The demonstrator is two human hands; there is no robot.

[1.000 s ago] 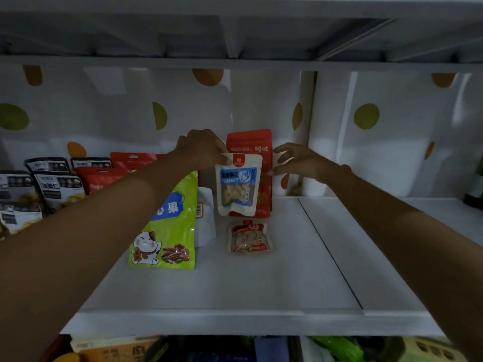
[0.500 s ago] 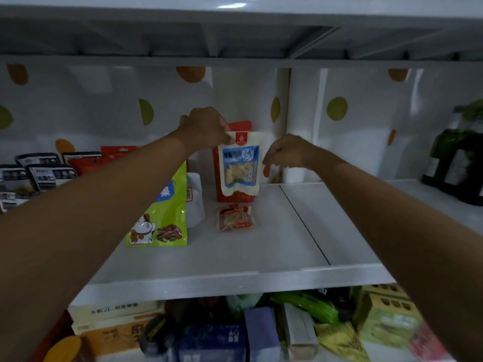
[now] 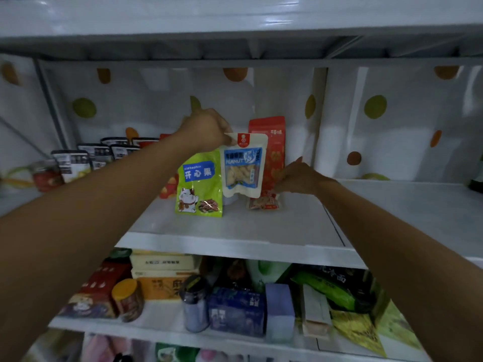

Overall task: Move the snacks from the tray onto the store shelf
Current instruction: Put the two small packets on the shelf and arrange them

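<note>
A white-and-blue peanut packet (image 3: 244, 165) hangs upright just above the white store shelf (image 3: 235, 231); my left hand (image 3: 209, 131) pinches its top left corner. Behind it a tall red snack bag (image 3: 273, 152) stands against the back wall. A small red packet (image 3: 264, 202) lies flat on the shelf in front of that bag, and my right hand (image 3: 298, 178) has its curled fingertips on the packet's upper right corner. A green pistachio bag (image 3: 200, 186) stands just left of the peanut packet. The tray is out of view.
Black and red snack bags (image 3: 86, 160) line the shelf's left side, with a jar (image 3: 47, 176) beside them. The shelf's right half (image 3: 405, 205) is bare. The shelf below holds boxes, jars (image 3: 128, 299) and bags. A dotted sheet covers the back wall.
My right hand has dropped from beside the tall red bag to the small red packet. My left hand still holds the peanut packet. The view has tilted down, showing the lower shelf.
</note>
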